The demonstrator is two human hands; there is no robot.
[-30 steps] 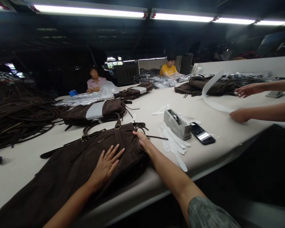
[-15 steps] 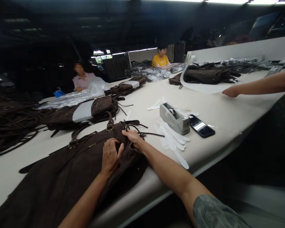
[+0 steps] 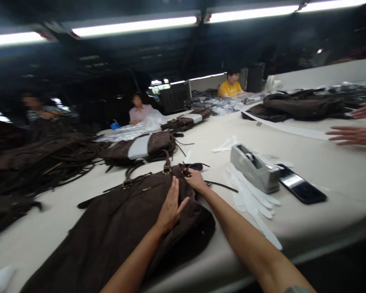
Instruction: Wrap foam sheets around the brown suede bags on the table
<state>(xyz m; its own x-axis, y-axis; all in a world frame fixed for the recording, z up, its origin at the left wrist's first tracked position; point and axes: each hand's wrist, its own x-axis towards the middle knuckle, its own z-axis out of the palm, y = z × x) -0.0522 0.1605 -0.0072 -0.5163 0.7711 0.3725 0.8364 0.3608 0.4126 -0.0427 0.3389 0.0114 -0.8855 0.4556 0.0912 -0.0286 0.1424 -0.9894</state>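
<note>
A dark brown bag (image 3: 118, 228) with handles, buckles and thin straps lies on the table in front of me. My left hand (image 3: 171, 205) rests flat on its upper side, fingers stretched out and thumb apart. At the bag's top corner, beside the strap ends, my right hand (image 3: 195, 179) has its fingers closed on the bag's edge; the fingertips are partly hidden. White notched strips (image 3: 250, 197) lie to the right of the bag. Beside them stands a grey tape dispenser (image 3: 256, 169), with a black phone (image 3: 301, 185) next to it.
Behind my bag lie folded brown bags with pale wraps (image 3: 139, 147) and a heap of brown bags (image 3: 49, 150). Co-workers sit at the far side. At right, a co-worker's hands (image 3: 354, 134) are by a long white strip (image 3: 288, 128) and more bags (image 3: 308, 106).
My view has swung left and up. My left hand has flattened, its fingers straightening on the bag. A second hand of the co-worker at right has come into view, and the white strip lies lower.
</note>
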